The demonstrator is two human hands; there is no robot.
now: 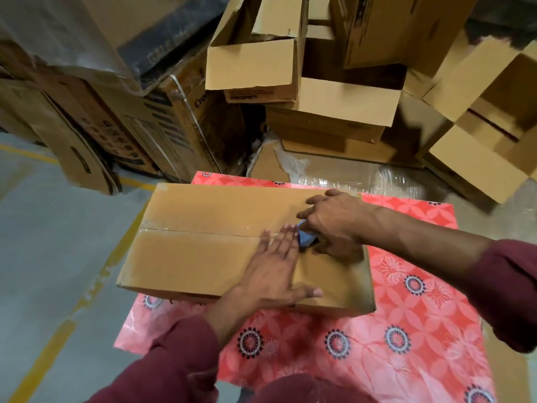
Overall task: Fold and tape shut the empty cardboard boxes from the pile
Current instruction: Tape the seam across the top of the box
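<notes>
Cardboard box (203, 239): one brown box is lying flaps-up on the mat, its two top flaps meeting along a centre seam.
Tape (203, 228): a clear strip is running along the seam, from the box's left edge up to the hands.
Left hand (276, 263): it is pressing flat on the box top at the seam, fingers straight and slightly apart, thumb spread toward the box's near edge.
Right hand (334, 225): it is resting on the box's right part, just beside the left fingertips, fingers curled round a blue thing.
Blue thing (305, 237): it is sitting on the seam between the two hands, mostly hidden by the right hand; what it is cannot be told.
Mat (406, 315): one red flowered sheet is lying under the box, reaching out to its right and near side.
Pile (319, 97): beyond the box, at least five open empty cartons are lying heaped and tilted, flaps loose.
Printed cartons (162, 129): beyond the box to its left, several larger cartons with black print are leaning together, partly covered in clear plastic.
Plastic film (363, 178): crumpled clear wrap is lying between the box and the pile.
Floor (58, 242): grey, with yellow lines running left of the box.
Sleeves (180, 353): two maroon sleeves are covering the forearms.
</notes>
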